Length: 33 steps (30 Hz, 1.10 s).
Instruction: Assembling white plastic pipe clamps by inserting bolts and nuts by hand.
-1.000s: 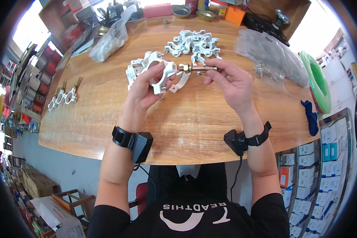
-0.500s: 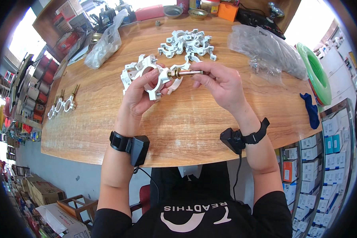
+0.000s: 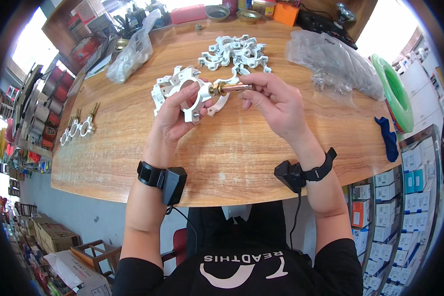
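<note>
A white ring-shaped pipe clamp (image 3: 205, 93) is gripped by my left hand (image 3: 175, 112), the thumb across its side. From the clamp's right side a brass-coloured expansion bolt (image 3: 236, 88) points to the right. My right hand (image 3: 277, 101) pinches the bolt's far end between thumb and fingers. Behind my left hand lie more white clamp pieces (image 3: 163, 90) on the table, partly covered by the hand. A larger pile of white clamp halves (image 3: 234, 51) sits farther back.
Several clamps with bolts fitted (image 3: 86, 127) lie at the table's left. Clear plastic bags rest back left (image 3: 131, 55) and back right (image 3: 333, 61). A green coiled hose (image 3: 390, 89) and a dark blue cloth (image 3: 387, 139) are at the right edge of the wooden table (image 3: 222, 163).
The bolt has turned slightly in my right fingers, which have shifted a little at its end. My left hand stays in nearly the same place on the clamp.
</note>
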### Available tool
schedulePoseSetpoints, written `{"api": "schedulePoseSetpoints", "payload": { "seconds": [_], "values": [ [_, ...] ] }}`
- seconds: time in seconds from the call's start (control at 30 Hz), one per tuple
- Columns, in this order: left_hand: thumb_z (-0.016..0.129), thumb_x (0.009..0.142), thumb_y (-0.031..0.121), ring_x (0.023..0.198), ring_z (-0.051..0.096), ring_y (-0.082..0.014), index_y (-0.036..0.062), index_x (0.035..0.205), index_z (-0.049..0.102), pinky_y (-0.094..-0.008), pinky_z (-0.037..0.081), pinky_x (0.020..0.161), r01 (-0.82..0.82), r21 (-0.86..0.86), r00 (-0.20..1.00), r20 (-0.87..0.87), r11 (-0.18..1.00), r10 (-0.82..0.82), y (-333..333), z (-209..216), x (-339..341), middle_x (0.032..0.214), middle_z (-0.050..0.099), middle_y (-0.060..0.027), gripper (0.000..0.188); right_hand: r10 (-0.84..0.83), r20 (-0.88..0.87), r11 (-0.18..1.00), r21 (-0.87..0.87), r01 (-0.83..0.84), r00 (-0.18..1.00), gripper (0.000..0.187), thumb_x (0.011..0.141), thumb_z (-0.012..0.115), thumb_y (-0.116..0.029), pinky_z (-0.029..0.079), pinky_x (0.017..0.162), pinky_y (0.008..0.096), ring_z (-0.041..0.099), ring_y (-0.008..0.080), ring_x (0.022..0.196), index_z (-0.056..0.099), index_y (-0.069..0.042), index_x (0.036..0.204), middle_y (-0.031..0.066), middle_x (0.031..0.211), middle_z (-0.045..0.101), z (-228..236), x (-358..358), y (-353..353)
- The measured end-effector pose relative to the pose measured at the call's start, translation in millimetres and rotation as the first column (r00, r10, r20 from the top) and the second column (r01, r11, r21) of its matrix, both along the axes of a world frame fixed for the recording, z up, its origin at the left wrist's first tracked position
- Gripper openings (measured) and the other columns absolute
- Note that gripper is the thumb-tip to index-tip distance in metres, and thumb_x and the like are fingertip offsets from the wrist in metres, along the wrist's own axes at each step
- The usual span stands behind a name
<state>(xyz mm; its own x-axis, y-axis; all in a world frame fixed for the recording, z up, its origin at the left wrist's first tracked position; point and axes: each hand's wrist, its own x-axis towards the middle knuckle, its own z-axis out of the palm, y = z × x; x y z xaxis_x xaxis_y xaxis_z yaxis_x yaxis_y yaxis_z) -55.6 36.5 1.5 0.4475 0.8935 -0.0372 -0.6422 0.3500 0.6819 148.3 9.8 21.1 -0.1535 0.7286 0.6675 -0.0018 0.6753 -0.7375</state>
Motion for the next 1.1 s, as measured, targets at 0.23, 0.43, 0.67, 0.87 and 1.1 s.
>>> {"api": "schedulePoseSetpoints", "payload": {
  "seconds": [0.23,0.43,0.67,0.87,1.1],
  "values": [
    [0.052,0.083,0.015,0.068,0.059,-0.0161,0.001,0.102,0.05,-0.0192,0.049,0.047,0.061,-0.089,0.998,0.002,0.994,-0.061,2.4,-6.9,0.9,0.087,0.057,-0.0108,0.024,-0.239,0.238,0.943,0.288,0.166,0.941,0.017,0.074,0.062,-0.005,0.044,0.05,0.0226,0.058,0.015,0.057,0.058,-0.001,0.09,0.0089,0.071,0.059,7.2,4.3,-7.8],
    [0.049,0.085,0.018,0.058,0.059,-0.0141,0.0034,0.103,0.049,-0.0165,0.047,0.04,0.075,-0.119,0.997,0.013,0.99,-0.074,-3.0,-1.6,8.1,0.085,0.058,-0.0121,0.023,-0.181,0.225,0.924,0.373,0.087,0.957,0.019,0.07,0.065,-0.004,0.045,0.052,0.0256,0.058,0.0178,0.059,0.059,-0.002,0.088,0.01,0.073,0.06,17.2,4.6,-12.5],
    [0.047,0.086,0.019,0.053,0.058,-0.0131,0.0058,0.105,0.047,-0.016,0.047,0.039,0.162,-0.133,0.986,0.05,0.978,-0.157,-3.9,-6.4,8.3,0.083,0.06,-0.0165,0.023,-0.282,0.264,0.899,0.408,0.159,0.922,0.019,0.069,0.066,-0.003,0.046,0.053,0.0255,0.059,0.0196,0.06,0.059,0.0,0.086,0.0108,0.075,0.061,15.2,4.2,-15.6],
    [0.049,0.086,0.024,0.048,0.056,-0.0107,0.0011,0.099,0.05,-0.0142,0.046,0.036,0.074,-0.093,0.995,-0.064,0.993,-0.08,-3.4,-4.6,9.0,0.078,0.06,-0.0145,0.026,-0.305,0.305,0.859,0.497,0.123,0.902,0.019,0.067,0.066,-0.001,0.047,0.053,0.0265,0.059,0.0219,0.061,0.059,0.0,0.085,0.0111,0.075,0.061,23.8,6.3,-15.6],
    [0.049,0.085,0.025,0.046,0.055,-0.0091,0.0002,0.097,0.051,-0.0133,0.043,0.034,0.142,-0.087,0.99,-0.014,0.986,-0.144,-0.4,-3.7,2.9,0.074,0.059,-0.0136,0.027,-0.272,0.36,0.792,0.611,-0.005,0.892,0.027,0.063,0.067,0.003,0.048,0.054,0.027,0.06,0.0229,0.062,0.059,0.0,0.088,0.0126,0.076,0.062,24.1,9.1,-7.9]
  ]
}}
